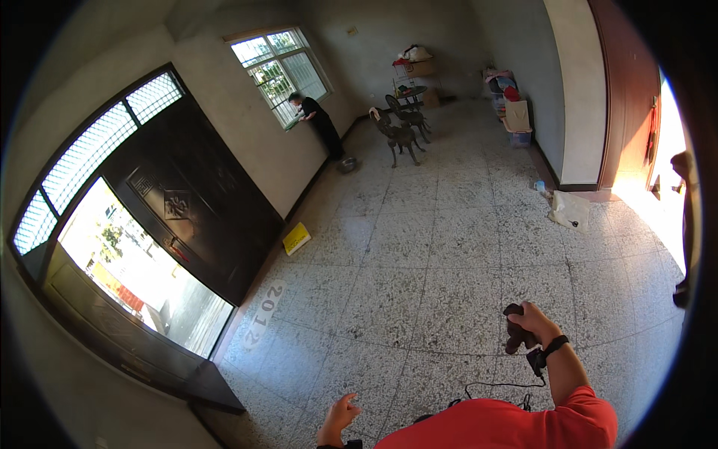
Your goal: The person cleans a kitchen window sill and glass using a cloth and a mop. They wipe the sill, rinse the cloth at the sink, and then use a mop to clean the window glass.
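My right hand [534,321] is held out over the speckled terrazzo floor, its fingers closed around a dark brown, lumpy object [516,334]. The object hangs down below my fingers; its exact kind is unclear. On my right wrist is a black strap [556,345] with a small black device [536,359] and a cable [499,385] running back towards my body. Lower in the view, my left hand [341,412] is raised at my side with its fingers bent and apart, and nothing shows in it.
Left, a dark double door [196,196] stands partly open, with a yellow box [297,238] nearby. Farther off are ornate dark chairs [401,134], a metal basin [347,164] and a person [322,123] at the window. A pale sheet [569,210] and stacked bins [517,134] lie right.
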### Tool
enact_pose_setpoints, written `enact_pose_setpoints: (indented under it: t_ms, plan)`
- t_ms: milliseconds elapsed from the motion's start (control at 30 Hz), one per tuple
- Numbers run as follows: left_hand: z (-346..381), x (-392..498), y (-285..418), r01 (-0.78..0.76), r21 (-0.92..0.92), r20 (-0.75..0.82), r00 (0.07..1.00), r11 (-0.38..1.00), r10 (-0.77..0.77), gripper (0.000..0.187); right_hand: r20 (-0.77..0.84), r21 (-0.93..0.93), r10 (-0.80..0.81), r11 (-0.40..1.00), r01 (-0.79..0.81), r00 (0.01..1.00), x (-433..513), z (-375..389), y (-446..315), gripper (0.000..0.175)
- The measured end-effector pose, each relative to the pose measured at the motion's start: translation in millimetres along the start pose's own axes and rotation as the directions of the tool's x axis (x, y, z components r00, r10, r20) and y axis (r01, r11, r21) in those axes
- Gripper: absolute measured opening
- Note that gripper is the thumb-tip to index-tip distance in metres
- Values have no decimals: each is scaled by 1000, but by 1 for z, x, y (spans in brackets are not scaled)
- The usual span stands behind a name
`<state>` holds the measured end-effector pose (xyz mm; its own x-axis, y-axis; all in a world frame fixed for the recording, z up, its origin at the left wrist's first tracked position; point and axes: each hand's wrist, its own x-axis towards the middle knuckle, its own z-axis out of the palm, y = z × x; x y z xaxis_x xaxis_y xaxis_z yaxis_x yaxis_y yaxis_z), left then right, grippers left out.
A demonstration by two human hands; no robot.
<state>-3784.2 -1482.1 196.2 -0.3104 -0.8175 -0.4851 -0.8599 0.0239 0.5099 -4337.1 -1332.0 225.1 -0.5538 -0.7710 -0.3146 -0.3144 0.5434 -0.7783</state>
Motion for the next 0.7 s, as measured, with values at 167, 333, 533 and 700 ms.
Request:
enact_pose_setpoints:
  t_ms: [167,333,533,700]
  plan:
    - [-63,80,-19,5,-149,-128,991,989,-24,48,221,-87,-120,986,142,968,169,33,-117,55]
    - [-152,220,-30,-177,-109,-393,911,978,121,39,194,-93,-357,920,380,914,324,104,-215,64]
    - [-291,424,97,-383,-130,-336,885,915,323,39,129,-59,-460,881,470,878,476,151,-359,68]
    - [-344,585,233,-609,-38,-173,785,792,595,38,74,90,-543,839,536,837,596,161,-438,57]
